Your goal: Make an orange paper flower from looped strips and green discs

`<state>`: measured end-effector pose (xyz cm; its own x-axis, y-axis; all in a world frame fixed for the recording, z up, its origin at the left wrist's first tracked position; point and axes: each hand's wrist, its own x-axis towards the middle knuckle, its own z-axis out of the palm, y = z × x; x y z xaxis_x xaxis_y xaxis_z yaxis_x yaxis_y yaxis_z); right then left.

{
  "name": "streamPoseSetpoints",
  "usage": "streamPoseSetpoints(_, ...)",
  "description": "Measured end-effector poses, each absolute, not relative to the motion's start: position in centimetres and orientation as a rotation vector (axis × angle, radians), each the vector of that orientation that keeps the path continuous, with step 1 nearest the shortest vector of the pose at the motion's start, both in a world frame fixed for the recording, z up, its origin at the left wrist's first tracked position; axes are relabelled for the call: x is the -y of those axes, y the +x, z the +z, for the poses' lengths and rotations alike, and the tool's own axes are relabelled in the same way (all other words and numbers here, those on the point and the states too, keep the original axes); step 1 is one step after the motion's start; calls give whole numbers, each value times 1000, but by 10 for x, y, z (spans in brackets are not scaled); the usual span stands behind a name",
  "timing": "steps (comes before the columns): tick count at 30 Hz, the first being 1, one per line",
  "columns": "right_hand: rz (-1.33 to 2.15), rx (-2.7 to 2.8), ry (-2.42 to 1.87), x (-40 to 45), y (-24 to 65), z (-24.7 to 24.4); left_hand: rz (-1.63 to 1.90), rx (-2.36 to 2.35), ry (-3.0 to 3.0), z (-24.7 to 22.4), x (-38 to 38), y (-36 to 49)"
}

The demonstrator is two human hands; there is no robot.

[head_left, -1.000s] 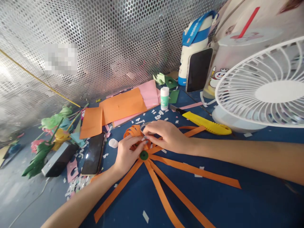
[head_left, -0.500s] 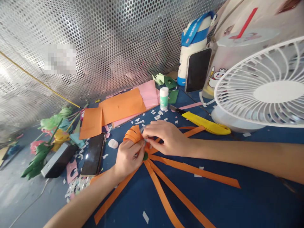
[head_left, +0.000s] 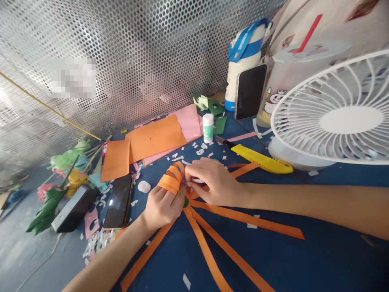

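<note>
My left hand is closed around curled orange paper strips, whose loops rise above its fingers. Beside it, with fingertips almost meeting, my right hand is pinched on a thin white strip, mostly covered by the fingers. From a small green piece under the hands, several long flat orange strips fan out over the blue table. The fingers hide the spot where the curled strips join the green piece.
Behind the hands stand a glue stick and orange paper sheets. A yellow utility knife, blade out, lies near my right forearm, with a white fan beyond. A phone and paper flowers lie left. White scraps dot the table.
The orange loops above my left hand have spread and tilted right. My right hand has shifted slightly down and right, and white now shows between its fingers. The whole view has moved a little.
</note>
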<state>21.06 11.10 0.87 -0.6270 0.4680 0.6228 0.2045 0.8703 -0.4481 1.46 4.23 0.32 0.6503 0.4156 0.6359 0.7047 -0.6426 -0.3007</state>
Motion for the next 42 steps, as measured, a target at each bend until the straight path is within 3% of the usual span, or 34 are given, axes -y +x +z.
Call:
streamPoseSetpoints(11,390,2087,-643,-133,221,8,-734,822,-2401,7,-32,11)
streamPoseSetpoints(19,393,2237,-560,-149,221,-3,-1297,1725,-2490,14,-34,20)
streamPoseSetpoints(26,365,2350,-647,-158,223,-6,-1429,1935,-2572,16,-38,14)
streamPoseSetpoints(33,126,2394,-684,-156,221,-6,-1508,1969,-2607,14,-40,14)
streamPoseSetpoints(42,483,2301,-275,-119,219,10,-1330,1643,-2674,10,-40,20)
